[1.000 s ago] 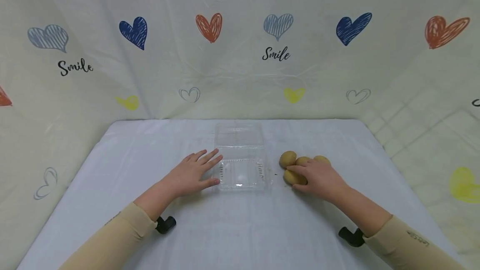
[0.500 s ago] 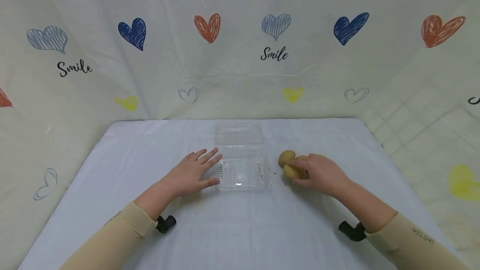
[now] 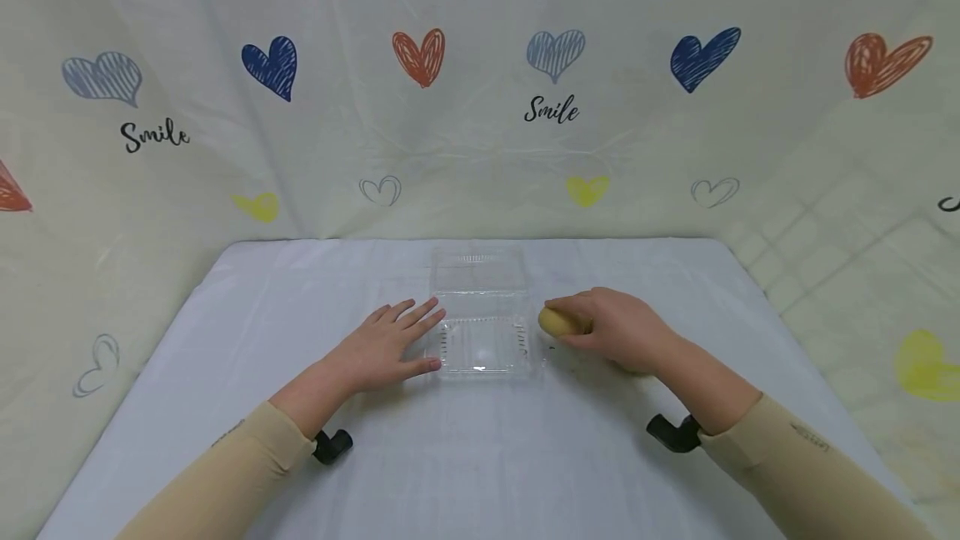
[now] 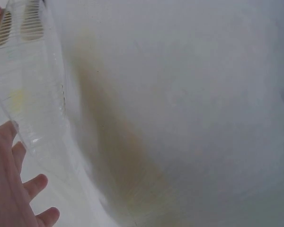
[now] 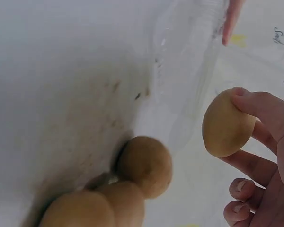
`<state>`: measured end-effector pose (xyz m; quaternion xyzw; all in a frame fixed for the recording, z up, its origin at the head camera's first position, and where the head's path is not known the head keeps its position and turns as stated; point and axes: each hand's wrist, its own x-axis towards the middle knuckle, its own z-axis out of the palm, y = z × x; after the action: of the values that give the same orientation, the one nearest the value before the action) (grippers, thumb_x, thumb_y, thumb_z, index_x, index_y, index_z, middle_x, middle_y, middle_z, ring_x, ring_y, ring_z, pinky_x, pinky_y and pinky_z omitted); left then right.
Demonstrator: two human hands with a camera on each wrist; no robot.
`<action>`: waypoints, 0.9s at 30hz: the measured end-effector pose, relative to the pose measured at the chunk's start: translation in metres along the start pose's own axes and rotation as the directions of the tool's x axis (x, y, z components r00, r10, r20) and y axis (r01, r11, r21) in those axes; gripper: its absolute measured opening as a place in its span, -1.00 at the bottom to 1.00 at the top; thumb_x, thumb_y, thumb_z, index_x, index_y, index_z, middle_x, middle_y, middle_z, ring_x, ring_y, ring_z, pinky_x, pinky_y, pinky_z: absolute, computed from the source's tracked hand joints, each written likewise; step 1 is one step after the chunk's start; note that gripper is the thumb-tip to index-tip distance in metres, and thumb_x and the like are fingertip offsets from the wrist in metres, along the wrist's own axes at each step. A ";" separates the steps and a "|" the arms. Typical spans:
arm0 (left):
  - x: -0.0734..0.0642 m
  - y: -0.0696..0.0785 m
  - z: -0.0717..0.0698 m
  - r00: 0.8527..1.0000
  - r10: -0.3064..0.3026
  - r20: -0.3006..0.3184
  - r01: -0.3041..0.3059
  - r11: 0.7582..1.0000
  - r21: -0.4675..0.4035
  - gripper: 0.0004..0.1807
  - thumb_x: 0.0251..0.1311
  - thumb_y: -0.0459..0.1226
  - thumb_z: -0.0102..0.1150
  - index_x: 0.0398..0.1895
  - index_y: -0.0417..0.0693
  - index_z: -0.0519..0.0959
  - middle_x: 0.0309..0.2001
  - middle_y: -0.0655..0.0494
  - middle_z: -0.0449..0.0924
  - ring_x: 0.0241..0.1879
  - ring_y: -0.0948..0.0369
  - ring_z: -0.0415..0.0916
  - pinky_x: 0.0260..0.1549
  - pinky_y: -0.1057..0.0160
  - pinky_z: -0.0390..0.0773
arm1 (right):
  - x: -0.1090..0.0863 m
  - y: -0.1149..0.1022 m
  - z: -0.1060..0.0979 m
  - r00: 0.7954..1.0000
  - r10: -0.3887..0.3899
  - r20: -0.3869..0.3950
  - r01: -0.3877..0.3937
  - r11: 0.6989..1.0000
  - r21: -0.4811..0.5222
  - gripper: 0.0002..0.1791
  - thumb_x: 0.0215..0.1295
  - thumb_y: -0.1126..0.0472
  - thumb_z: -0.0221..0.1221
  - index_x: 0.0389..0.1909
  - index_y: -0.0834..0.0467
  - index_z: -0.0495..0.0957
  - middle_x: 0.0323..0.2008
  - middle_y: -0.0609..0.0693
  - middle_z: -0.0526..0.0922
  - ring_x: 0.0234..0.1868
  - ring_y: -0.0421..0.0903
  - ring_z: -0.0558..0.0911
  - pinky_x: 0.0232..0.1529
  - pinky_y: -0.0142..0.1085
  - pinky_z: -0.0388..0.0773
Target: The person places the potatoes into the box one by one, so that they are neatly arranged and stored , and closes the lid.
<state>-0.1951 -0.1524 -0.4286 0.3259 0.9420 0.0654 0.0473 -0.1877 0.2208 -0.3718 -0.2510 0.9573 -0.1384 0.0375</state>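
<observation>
My right hand [image 3: 621, 328] pinches a small yellowish-brown potato [image 3: 561, 322] between thumb and fingers, just right of a clear plastic clamshell box [image 3: 480, 346]. In the right wrist view the held potato [image 5: 227, 124] is off the cloth, with several more potatoes [image 5: 144, 165] lying together below it. From the head those loose ones are hidden behind my right hand. The box lies with its lid folded back, and nothing shows inside. My left hand [image 3: 382, 348] is spread with straight fingers at the box's left edge; its fingertips [image 4: 9, 127] touch or nearly touch the plastic.
A white cloth [image 3: 480, 457] covers the table, with small dark specks of dirt [image 5: 116, 86] right of the box. Behind the table hangs a pale curtain [image 3: 480, 132] printed with hearts. Each wrist wears a black camera mount [image 3: 675, 433].
My right hand has taken hold of one potato and raised it away from the others, shifting left towards the box. The left hand has stayed in place.
</observation>
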 end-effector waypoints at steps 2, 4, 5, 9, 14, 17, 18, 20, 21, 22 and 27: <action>-0.001 0.000 -0.001 1.000 -0.001 0.005 0.001 1.000 -0.001 -0.06 0.27 0.44 -0.24 0.60 0.21 -0.02 0.60 0.23 -0.17 0.53 -0.05 -0.10 0.43 -0.18 -0.04 | 0.008 -0.008 -0.002 1.000 -0.006 0.011 0.006 1.000 0.023 -0.44 0.19 -0.02 0.39 0.24 -0.13 0.57 -0.01 -0.21 0.66 0.02 -0.12 0.58 0.00 -0.09 0.52; -0.001 0.000 -0.002 1.000 -0.003 0.010 0.003 1.000 -0.004 -0.04 0.25 0.47 -0.29 0.60 0.21 -0.02 0.60 0.23 -0.18 0.53 -0.05 -0.10 0.43 -0.17 -0.05 | 0.016 -0.016 -0.004 0.999 -0.030 0.019 0.030 0.999 0.030 -0.44 0.20 -0.02 0.38 0.25 -0.10 0.57 0.01 -0.19 0.67 0.03 -0.10 0.60 0.00 -0.09 0.53; -0.002 0.000 -0.003 1.000 -0.003 0.012 0.003 1.000 -0.005 -0.03 0.24 0.48 -0.31 0.60 0.21 -0.02 0.60 0.24 -0.18 0.53 -0.05 -0.11 0.43 -0.17 -0.05 | 0.021 -0.019 -0.003 0.999 -0.039 0.025 0.039 0.999 0.028 -0.44 0.20 -0.03 0.38 0.25 -0.09 0.57 0.03 -0.18 0.67 0.04 -0.09 0.61 0.02 -0.08 0.54; -0.001 -0.001 -0.002 1.000 0.003 0.016 -0.003 1.000 -0.009 -0.01 0.22 0.50 -0.36 0.60 0.21 -0.02 0.60 0.23 -0.17 0.53 -0.06 -0.10 0.43 -0.17 -0.03 | 0.037 -0.032 0.002 0.995 -0.076 0.060 0.074 0.997 0.024 -0.45 0.20 -0.02 0.38 0.24 -0.08 0.58 0.09 -0.15 0.66 0.08 -0.04 0.62 0.07 -0.09 0.54; -0.001 0.001 -0.001 1.000 -0.005 0.021 0.005 1.000 -0.010 -0.01 0.21 0.50 -0.34 0.60 0.23 -0.03 0.60 0.25 -0.19 0.53 -0.06 -0.10 0.43 -0.16 -0.03 | 0.052 -0.048 0.013 0.988 -0.057 0.145 0.057 0.998 -0.001 -0.44 0.20 -0.05 0.37 0.26 -0.16 0.56 0.14 -0.20 0.63 0.13 -0.07 0.59 0.07 -0.10 0.54; -0.001 0.002 -0.001 1.000 -0.007 0.019 0.007 1.000 -0.002 -0.02 0.23 0.49 -0.30 0.60 0.22 -0.02 0.60 0.24 -0.18 0.53 -0.06 -0.09 0.43 -0.16 -0.03 | 0.060 -0.055 0.022 0.980 -0.054 0.190 0.057 0.998 -0.011 -0.44 0.21 -0.07 0.36 0.26 -0.20 0.55 0.15 -0.23 0.62 0.16 -0.14 0.57 0.10 -0.13 0.52; -0.001 0.002 -0.001 1.000 -0.008 0.019 0.008 1.000 0.001 -0.03 0.23 0.48 -0.29 0.60 0.22 -0.02 0.60 0.24 -0.18 0.53 -0.06 -0.09 0.43 -0.16 -0.03 | 0.062 -0.057 0.024 0.978 -0.059 0.201 0.062 0.998 -0.011 -0.45 0.21 -0.06 0.36 0.26 -0.20 0.55 0.14 -0.23 0.62 0.16 -0.15 0.57 0.11 -0.13 0.52; -0.001 0.002 -0.001 1.000 -0.003 0.015 0.003 1.000 0.002 -0.04 0.24 0.47 -0.28 0.60 0.21 -0.01 0.60 0.22 -0.16 0.53 -0.07 -0.09 0.43 -0.17 -0.02 | 0.067 -0.060 0.030 0.974 -0.074 0.214 0.078 0.997 -0.012 -0.46 0.21 -0.05 0.37 0.25 -0.20 0.57 0.13 -0.24 0.63 0.15 -0.17 0.57 0.14 -0.15 0.50; -0.001 0.002 0.000 1.000 -0.002 0.016 0.002 1.000 0.002 -0.04 0.25 0.46 -0.27 0.60 0.21 -0.01 0.60 0.22 -0.16 0.53 -0.07 -0.09 0.42 -0.17 -0.02 | 0.069 -0.061 0.032 0.972 -0.088 0.218 0.093 0.996 -0.014 -0.47 0.22 -0.04 0.37 0.24 -0.18 0.57 0.13 -0.23 0.63 0.15 -0.17 0.57 0.17 -0.16 0.48; -0.001 0.002 0.000 1.000 -0.001 0.014 0.001 1.000 0.001 -0.04 0.25 0.47 -0.28 0.60 0.21 0.00 0.60 0.21 -0.16 0.52 -0.07 -0.08 0.42 -0.18 -0.01 | 0.071 -0.062 0.035 0.970 -0.092 0.223 0.100 0.995 -0.022 -0.47 0.22 -0.04 0.37 0.23 -0.18 0.58 0.12 -0.23 0.64 0.14 -0.17 0.57 0.17 -0.16 0.48; 0.000 0.001 0.000 1.000 0.000 0.022 0.000 1.000 0.010 -0.03 0.24 0.48 -0.32 0.60 0.22 -0.01 0.60 0.20 -0.16 0.52 -0.08 -0.08 0.41 -0.18 0.01 | 0.078 -0.066 0.048 0.961 -0.105 0.256 0.123 0.991 -0.053 -0.49 0.22 -0.07 0.35 0.22 -0.17 0.59 0.11 -0.22 0.64 0.11 -0.17 0.59 0.14 -0.18 0.50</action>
<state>-0.1942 -0.1520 -0.4287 0.3267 0.9418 0.0570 0.0559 -0.2174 0.1155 -0.3995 -0.3225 0.9328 -0.0741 0.1425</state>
